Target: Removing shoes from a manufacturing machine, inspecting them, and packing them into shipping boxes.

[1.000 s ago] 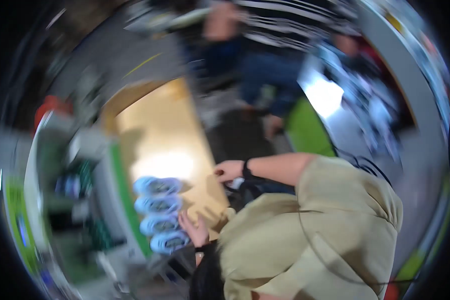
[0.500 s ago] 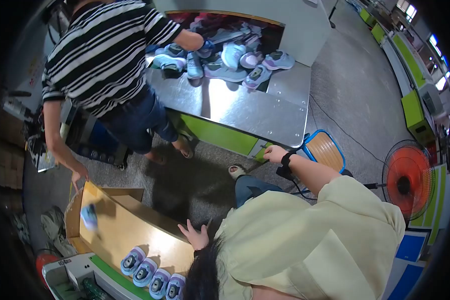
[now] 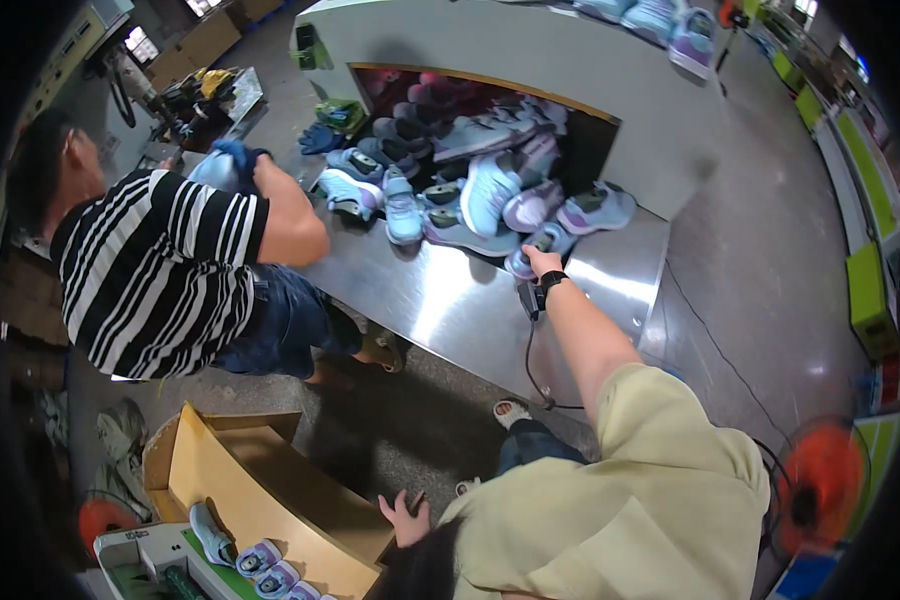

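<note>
My right hand (image 3: 543,263), a black watch on its wrist, is stretched out over the steel table (image 3: 440,305). It touches a small lilac and blue shoe (image 3: 532,249) at the near edge of a heap of pastel sneakers (image 3: 470,185). Its fingers are hidden, so I cannot see a grip. My left hand (image 3: 405,517) hangs low with fingers spread, holding nothing, next to the rim of a cardboard box (image 3: 260,480).
A person in a striped shirt (image 3: 160,275) leans over the table's left end holding a blue shoe (image 3: 215,165). Sneakers spill from a grey hood's opening (image 3: 490,110). Small shoes (image 3: 260,558) lie lined up at lower left. A cable (image 3: 535,370) hangs off the table; an orange fan (image 3: 820,480) stands right.
The view has swung from the box and lined-up shoes to the steel table. My right arm has stretched forward onto the shoe heap. The striped-shirt person has bent toward the table's left end.
</note>
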